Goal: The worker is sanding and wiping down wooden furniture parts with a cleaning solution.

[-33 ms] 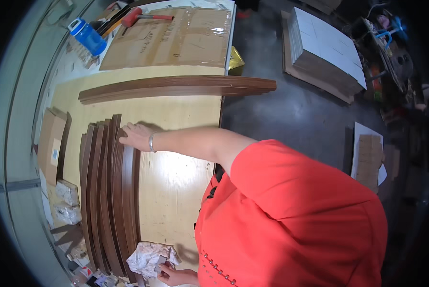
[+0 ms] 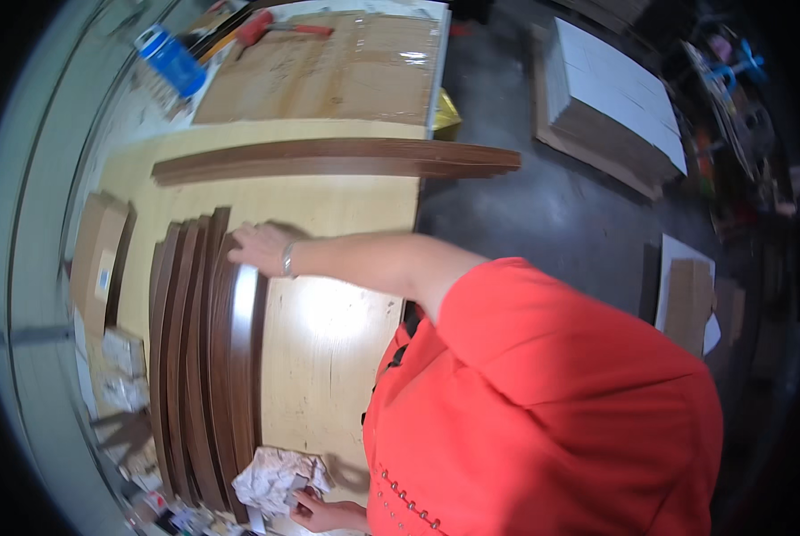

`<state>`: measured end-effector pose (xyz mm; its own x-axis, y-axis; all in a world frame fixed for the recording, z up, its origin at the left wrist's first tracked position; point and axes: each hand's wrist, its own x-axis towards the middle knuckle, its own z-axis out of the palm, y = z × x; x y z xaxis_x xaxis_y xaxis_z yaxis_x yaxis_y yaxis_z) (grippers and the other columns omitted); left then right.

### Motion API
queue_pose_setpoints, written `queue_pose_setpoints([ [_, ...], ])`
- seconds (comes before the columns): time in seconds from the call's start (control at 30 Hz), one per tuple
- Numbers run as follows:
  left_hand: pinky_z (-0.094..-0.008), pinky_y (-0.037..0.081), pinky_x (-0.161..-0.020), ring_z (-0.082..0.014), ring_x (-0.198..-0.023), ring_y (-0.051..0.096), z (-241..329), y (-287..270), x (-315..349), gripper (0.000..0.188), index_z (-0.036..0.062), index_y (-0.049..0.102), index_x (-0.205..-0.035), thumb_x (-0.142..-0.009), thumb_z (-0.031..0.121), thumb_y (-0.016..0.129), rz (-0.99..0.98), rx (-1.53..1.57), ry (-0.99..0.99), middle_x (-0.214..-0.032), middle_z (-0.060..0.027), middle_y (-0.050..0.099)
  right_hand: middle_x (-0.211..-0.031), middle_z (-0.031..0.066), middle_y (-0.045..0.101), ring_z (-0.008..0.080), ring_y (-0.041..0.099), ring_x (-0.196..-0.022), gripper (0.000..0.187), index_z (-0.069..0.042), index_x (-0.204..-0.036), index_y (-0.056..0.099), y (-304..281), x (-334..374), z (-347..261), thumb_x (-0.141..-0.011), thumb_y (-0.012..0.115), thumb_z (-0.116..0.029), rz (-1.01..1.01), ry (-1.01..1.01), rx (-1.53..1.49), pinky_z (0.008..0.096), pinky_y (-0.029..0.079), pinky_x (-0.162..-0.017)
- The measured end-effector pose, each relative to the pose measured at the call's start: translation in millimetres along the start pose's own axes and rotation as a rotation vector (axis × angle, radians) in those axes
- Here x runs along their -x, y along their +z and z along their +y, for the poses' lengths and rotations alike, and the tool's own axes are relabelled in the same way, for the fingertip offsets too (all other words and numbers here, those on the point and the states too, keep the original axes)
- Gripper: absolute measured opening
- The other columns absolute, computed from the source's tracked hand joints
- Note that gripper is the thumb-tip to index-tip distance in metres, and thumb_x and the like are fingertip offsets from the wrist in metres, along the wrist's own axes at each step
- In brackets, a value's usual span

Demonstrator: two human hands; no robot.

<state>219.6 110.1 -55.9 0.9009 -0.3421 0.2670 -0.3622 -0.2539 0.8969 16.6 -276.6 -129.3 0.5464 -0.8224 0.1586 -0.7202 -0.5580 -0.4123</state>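
Observation:
Several long dark-brown wood-grain strips lie side by side on the pale wooden table. My right hand, with a bracelet at the wrist, is closed over the far end of the rightmost strip. Its fingertips reach the strip's left edge, and the thumb is hidden. At the near end of the strips, my left hand pinches a small flat grey piece, whose kind I cannot make out. A crumpled, stained white cloth lies right beside that hand.
More brown strips lie crosswise farther back, jutting past the table's right edge. Behind them are a cardboard sheet, a red mallet and a blue bottle. A small carton stands at left. White panels are stacked on the floor.

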Motion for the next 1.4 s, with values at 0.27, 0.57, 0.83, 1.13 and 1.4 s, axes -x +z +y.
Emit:
queue_pose_setpoints([
  [0.27, -0.0287, 0.046, -0.066, -0.0132, -0.074, 0.052, -60, -77, -50, 0.033, -0.0037, 0.058, -0.114, -0.084, 0.005, 0.069, 0.144, -0.190, 0.030, -0.090, -0.0072, 0.061, -0.080, 0.0199, 0.061, 0.0408, 0.059, -0.079, 0.022, -0.004, -0.089, 0.057, -46, 116, 14, -0.071, 0.063, -0.017, -0.400, -0.113, 0.098, 0.0492, 0.047, -0.070],
  [0.57, -0.0374, 0.048, -0.081, -0.0326, -0.097, 0.059, -157, -191, -92, 0.035, 0.0032, 0.065, -0.109, -0.078, -0.007, 0.055, 0.344, -0.847, 0.218, -0.110, -0.0162, 0.058, -0.066, -0.0002, 0.055, 0.0120, 0.051, -0.066, 0.030, 0.000, -0.080, 0.060, -85, 176, -13, -0.050, 0.065, 0.004, -0.980, 0.271, -0.542, 0.0289, 0.042, -0.058],
  [0.83, -0.0413, 0.046, -0.088, -0.0345, -0.105, 0.056, -202, -211, -131, 0.035, 0.0040, 0.064, -0.109, -0.077, -0.005, 0.054, 0.208, -1.112, 0.029, -0.117, -0.0162, 0.056, -0.062, -0.0038, 0.053, 0.0051, 0.048, -0.053, 0.028, 0.000, -0.081, 0.061, -113, 186, -32, -0.058, 0.075, -0.004, -1.068, 0.403, -0.461, 0.0230, 0.038, -0.046],
  [1.13, -0.0426, 0.043, -0.095, -0.0366, -0.113, 0.053, -123, -73, -75, 0.048, -0.0025, 0.056, -0.122, -0.079, 0.014, 0.067, -0.105, -0.789, 0.320, -0.127, -0.0219, 0.053, -0.060, -0.0034, 0.052, 0.0049, 0.049, -0.051, 0.024, 0.000, -0.078, 0.061, -114, 199, -29, -0.060, 0.075, -0.006, -1.076, 0.398, -0.451, 0.0227, 0.039, -0.045],
  [1.4, -0.0390, 0.044, -0.095, -0.0311, -0.108, 0.056, -81, -102, -75, 0.042, -0.0035, 0.055, -0.119, -0.077, -0.002, 0.058, 0.179, -0.291, -0.095, -0.120, -0.0203, 0.057, -0.059, -0.0035, 0.052, 0.0050, 0.049, -0.050, 0.024, -0.001, -0.079, 0.061, -132, 194, 3, -0.060, 0.074, -0.007, -1.173, 0.424, -0.398, 0.0228, 0.040, -0.044],
])
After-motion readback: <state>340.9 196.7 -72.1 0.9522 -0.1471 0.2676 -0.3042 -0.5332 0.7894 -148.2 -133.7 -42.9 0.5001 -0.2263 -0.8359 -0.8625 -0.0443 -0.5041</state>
